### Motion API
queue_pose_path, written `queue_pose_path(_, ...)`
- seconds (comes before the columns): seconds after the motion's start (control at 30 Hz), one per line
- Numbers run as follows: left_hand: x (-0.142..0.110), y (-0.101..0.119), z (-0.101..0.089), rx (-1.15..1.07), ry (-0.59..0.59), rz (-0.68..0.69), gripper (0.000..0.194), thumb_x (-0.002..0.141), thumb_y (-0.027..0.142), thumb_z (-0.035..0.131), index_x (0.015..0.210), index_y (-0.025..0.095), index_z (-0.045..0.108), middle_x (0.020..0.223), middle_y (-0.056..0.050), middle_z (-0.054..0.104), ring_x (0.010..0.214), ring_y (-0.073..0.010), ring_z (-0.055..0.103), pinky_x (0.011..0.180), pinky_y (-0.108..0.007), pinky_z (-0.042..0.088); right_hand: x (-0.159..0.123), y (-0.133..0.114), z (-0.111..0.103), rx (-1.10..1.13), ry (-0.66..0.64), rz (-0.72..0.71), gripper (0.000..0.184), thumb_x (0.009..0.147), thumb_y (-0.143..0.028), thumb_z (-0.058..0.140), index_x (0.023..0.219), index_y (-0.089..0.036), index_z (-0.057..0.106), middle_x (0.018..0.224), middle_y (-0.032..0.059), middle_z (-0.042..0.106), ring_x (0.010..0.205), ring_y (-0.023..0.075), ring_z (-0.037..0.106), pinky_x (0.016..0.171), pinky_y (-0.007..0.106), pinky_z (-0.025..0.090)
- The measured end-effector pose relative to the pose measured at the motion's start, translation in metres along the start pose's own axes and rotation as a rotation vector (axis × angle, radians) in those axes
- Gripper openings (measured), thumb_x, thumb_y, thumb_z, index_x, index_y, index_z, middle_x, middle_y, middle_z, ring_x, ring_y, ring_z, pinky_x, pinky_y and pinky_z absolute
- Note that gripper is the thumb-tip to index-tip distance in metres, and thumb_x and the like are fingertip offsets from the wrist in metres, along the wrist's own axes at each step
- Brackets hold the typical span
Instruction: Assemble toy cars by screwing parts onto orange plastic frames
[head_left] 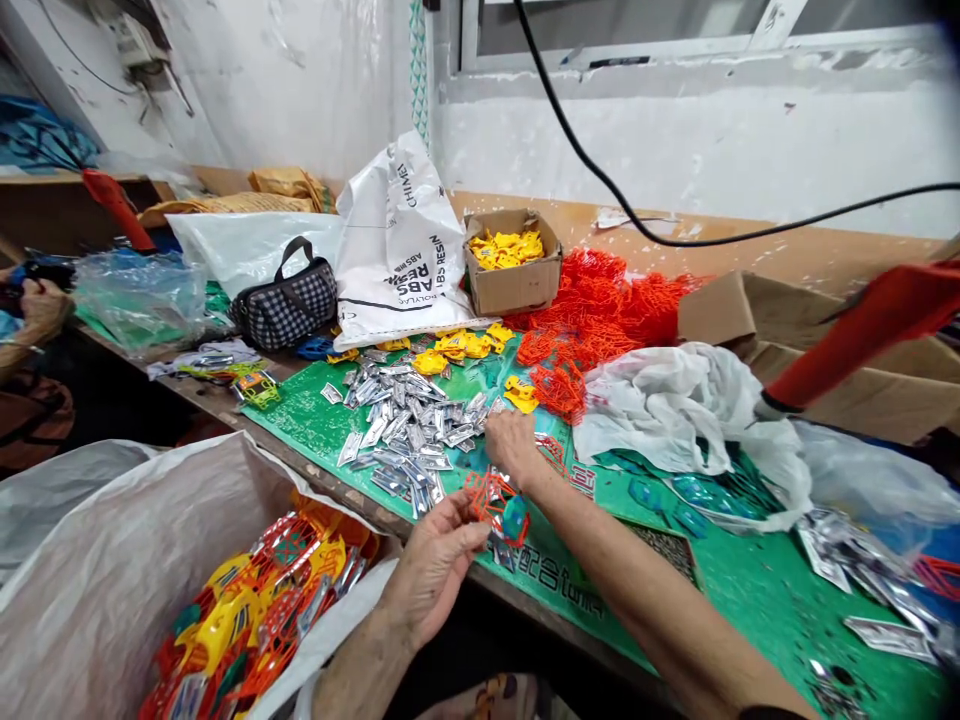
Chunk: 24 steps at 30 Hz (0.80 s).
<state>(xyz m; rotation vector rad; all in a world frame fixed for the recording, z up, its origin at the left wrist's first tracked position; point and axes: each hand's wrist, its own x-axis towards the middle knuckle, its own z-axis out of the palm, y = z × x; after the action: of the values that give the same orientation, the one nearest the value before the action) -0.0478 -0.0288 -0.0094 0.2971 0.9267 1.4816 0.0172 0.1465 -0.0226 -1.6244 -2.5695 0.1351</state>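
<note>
My left hand pinches an openwork orange plastic frame by its left side, at the table's near edge. A round teal-green piece sits in that frame. Further in, my right hand is curled at the right end of a pile of silver printed strips. Its fingertips point down and away, so whatever they hold is hidden; a silver strip shows right beside them. Just beyond this hand lie several yellow plastic pieces and a heap of orange netted frames.
A big white sack of assembled yellow and orange pieces stands at the near left. Behind are a checkered bag, a printed white sack and a carton of yellow pieces. Crumpled white plastic lies right. Another person's hand is far left.
</note>
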Motion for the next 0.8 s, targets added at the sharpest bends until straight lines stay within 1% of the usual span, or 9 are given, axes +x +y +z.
queue_pose_path(0.17,0.002,-0.004,0.004,0.1,-0.012,-0.032,0.039,0.061,0.028,0.09,0.096,0.016,0.077,0.09,-0.003,0.072,0.066,-0.0069,0.057,0.053,-0.015,0.041,0.008,0.021,-0.02,0.31,0.128,0.085,0.035,0.093,-0.023,0.055,0.128,-0.016,0.06,0.117,0.0119,0.067,0.114,0.0279,0.062,0.098,0.051,0.047)
queue_pose_path(0.3,0.0,-0.001,0.008,0.157,-0.075,-0.028,0.041,0.069,0.031,0.084,0.107,0.02,0.076,0.086,-0.002,0.07,0.063,-0.0066,0.053,0.048,-0.015,0.037,-0.003,0.041,-0.054,0.675,0.237,0.087,0.056,0.087,-0.016,0.047,0.142,-0.014,0.048,0.112,0.0121,0.069,0.101,0.0226,0.067,0.088,0.039,0.053)
queue_pose_path(0.43,-0.001,-0.001,0.017,0.261,-0.042,0.049,0.044,0.071,0.03,0.08,0.114,0.02,0.073,0.081,0.0,0.068,0.056,-0.0062,0.047,0.043,-0.015,0.031,-0.061,0.047,-0.075,1.041,0.234,0.042,0.067,0.08,-0.024,0.059,0.145,-0.018,0.044,0.093,0.0043,0.069,0.082,0.0175,0.069,0.071,0.031,0.057)
queue_pose_path(0.5,-0.001,-0.004,0.021,0.322,-0.031,0.12,0.044,0.074,0.029,0.077,0.117,0.021,0.072,0.08,0.001,0.069,0.053,-0.0061,0.045,0.044,-0.016,0.033,-0.097,0.044,-0.074,1.506,0.089,0.083,0.07,0.071,-0.027,0.074,0.138,-0.022,0.052,0.086,0.0015,0.067,0.074,0.0166,0.067,0.066,0.03,0.056)
queue_pose_path(0.57,-0.001,-0.007,0.025,0.361,-0.056,0.196,0.042,0.076,0.027,0.075,0.118,0.023,0.072,0.088,0.0,0.072,0.06,-0.0083,0.053,0.056,-0.018,0.044,-0.125,0.041,-0.068,1.738,-0.034,0.115,0.069,0.063,-0.028,0.083,0.128,-0.022,0.061,0.085,0.0017,0.068,0.072,0.0165,0.066,0.063,0.03,0.055)
queue_pose_path(0.6,-0.001,-0.009,0.026,0.372,-0.08,0.225,0.04,0.078,0.026,0.073,0.117,0.023,0.072,0.095,-0.001,0.073,0.069,-0.0106,0.059,0.068,-0.021,0.049,-0.135,0.041,-0.063,1.778,-0.071,0.117,0.067,0.062,-0.029,0.084,0.124,-0.022,0.063,0.088,0.0028,0.069,0.073,0.0169,0.066,0.063,0.03,0.056)
queue_pose_path(0.67,-0.001,-0.013,0.028,0.389,-0.131,0.251,0.036,0.08,0.023,0.071,0.116,0.023,0.073,0.108,-0.002,0.073,0.09,-0.0162,0.064,0.091,-0.027,0.048,-0.147,0.042,-0.054,1.747,-0.063,0.096,0.062,0.061,-0.03,0.086,0.119,-0.023,0.066,0.098,0.0054,0.069,0.077,0.0181,0.065,0.066,0.033,0.057)
queue_pose_path(0.73,-0.002,-0.016,0.03,0.399,-0.16,0.235,0.035,0.081,0.022,0.069,0.116,0.022,0.073,0.113,-0.004,0.072,0.101,-0.0199,0.064,0.099,-0.031,0.045,-0.15,0.046,-0.049,1.615,0.036,0.067,0.057,0.059,-0.028,0.087,0.113,-0.024,0.069,0.111,0.0068,0.065,0.09,0.0204,0.065,0.074,0.035,0.057)
queue_pose_path(0.8,-0.004,-0.018,0.032,0.41,-0.169,0.212,0.037,0.082,0.022,0.067,0.118,0.022,0.072,0.113,-0.004,0.073,0.101,-0.0213,0.064,0.098,-0.032,0.046,-0.15,0.053,-0.05,1.422,0.121,-0.001,0.052,0.058,-0.025,0.087,0.108,-0.024,0.071,0.119,0.0075,0.06,0.106,0.0231,0.061,0.085,0.036,0.055)
